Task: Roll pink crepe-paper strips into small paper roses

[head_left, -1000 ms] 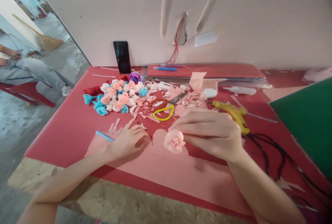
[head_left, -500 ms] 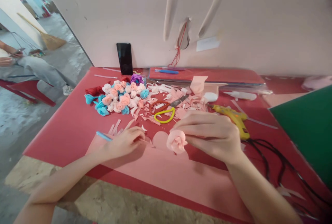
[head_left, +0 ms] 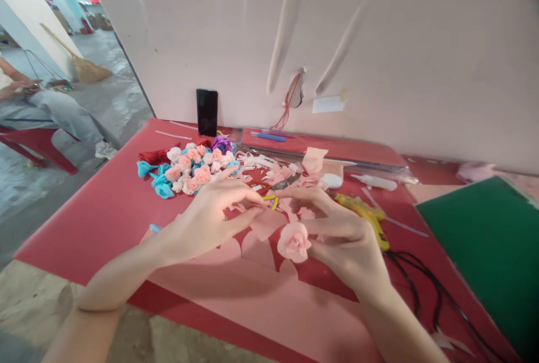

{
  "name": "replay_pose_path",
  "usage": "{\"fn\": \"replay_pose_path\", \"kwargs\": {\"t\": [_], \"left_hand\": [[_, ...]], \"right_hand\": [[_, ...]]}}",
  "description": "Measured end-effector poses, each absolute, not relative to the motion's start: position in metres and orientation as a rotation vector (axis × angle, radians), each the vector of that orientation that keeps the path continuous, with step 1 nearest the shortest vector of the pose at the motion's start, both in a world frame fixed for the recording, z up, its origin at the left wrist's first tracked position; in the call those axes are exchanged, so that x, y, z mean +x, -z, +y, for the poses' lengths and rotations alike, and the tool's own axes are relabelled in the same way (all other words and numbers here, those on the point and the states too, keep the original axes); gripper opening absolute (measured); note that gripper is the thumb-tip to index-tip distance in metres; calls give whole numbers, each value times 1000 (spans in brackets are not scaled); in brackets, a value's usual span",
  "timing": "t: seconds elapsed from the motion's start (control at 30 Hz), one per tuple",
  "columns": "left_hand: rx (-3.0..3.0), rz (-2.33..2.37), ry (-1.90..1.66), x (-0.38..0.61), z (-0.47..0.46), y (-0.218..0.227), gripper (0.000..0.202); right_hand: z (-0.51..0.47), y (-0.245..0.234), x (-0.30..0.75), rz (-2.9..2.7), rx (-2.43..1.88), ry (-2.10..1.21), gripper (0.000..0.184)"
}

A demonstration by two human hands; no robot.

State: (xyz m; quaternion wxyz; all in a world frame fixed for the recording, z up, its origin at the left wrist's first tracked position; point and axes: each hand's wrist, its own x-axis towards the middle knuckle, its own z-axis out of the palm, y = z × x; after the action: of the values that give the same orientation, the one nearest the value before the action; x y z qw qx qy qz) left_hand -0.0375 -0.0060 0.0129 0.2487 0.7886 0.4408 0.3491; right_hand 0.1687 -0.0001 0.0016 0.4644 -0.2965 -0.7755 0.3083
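Note:
A pink paper rose [head_left: 293, 242] is held in my right hand [head_left: 337, 234], its open side facing me and its base hidden by the fingers. My left hand [head_left: 214, 217] pinches the edge of a loose pink paper petal [head_left: 267, 225] just to the left of the rose. The right forefinger reaches toward the petal's upper edge; whether it touches cannot be made out. Below both hands lie more cut petals [head_left: 257, 249] on a pink paper sheet [head_left: 252, 312]. Behind the fingers, the scissors [head_left: 286, 183] with yellow and orange handles are partly covered.
Finished paper flowers [head_left: 189, 166] are heaped at the back left beside a leaning phone [head_left: 207, 112]. A yellow glue gun [head_left: 366, 214] with a black cable lies at right, near a green board [head_left: 484, 251]. A seated person [head_left: 54, 105] is at far left.
My left hand has moved up and right from the sheet, bringing a petal beside the rose. The right hand still holds the rose, with its forefinger now extended. The camera view has shifted.

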Motion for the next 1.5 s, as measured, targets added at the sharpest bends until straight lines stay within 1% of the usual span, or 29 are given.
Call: {"fn": "replay_pose_path", "kwargs": {"t": [0.17, 0.27, 0.37, 0.47, 0.77, 0.93, 1.03, 1.17, 1.27, 1.4, 1.5], "left_hand": [[2158, 1063, -1137, -19, -5, -27, 8], [2173, 962, -1216, -10, -8, -28, 11], [2218, 856, -1220, -5, -9, -25, 13], [2255, 831, -1253, -3, -9, -21, 19], [2226, 783, -1267, 1, -12, -21, 24], [2228, 778, -1268, 1, -13, -20, 21], [2239, 788, -1254, 0, -13, -20, 19], [2288, 790, -1319, 1, -12, -21, 21], [2317, 784, -1378, 2, -11, -20, 21], [2279, 718, -1547, 5, -8, -16, 19], [2266, 701, -1578, 6, -6, -13, 18]], "right_hand": [[-4, 0, 169, -1870, -686, -543, 25], [-6, 0, 170, -1821, -643, -459, 23], [-6, 0, 171, -1785, -631, -416, 18], [-6, 1, 172, -1746, -637, -394, 15], [-7, 7, 171, -1674, -700, -370, 18], [-8, 5, 172, -1688, -729, -338, 22], [-8, 2, 173, -1716, -697, -360, 21], [-8, 0, 173, -1729, -694, -365, 19], [-8, 2, 173, -1731, -688, -364, 20], [-9, 2, 173, -1734, -679, -366, 21], [-8, -1, 172, -1760, -664, -356, 24]]}}
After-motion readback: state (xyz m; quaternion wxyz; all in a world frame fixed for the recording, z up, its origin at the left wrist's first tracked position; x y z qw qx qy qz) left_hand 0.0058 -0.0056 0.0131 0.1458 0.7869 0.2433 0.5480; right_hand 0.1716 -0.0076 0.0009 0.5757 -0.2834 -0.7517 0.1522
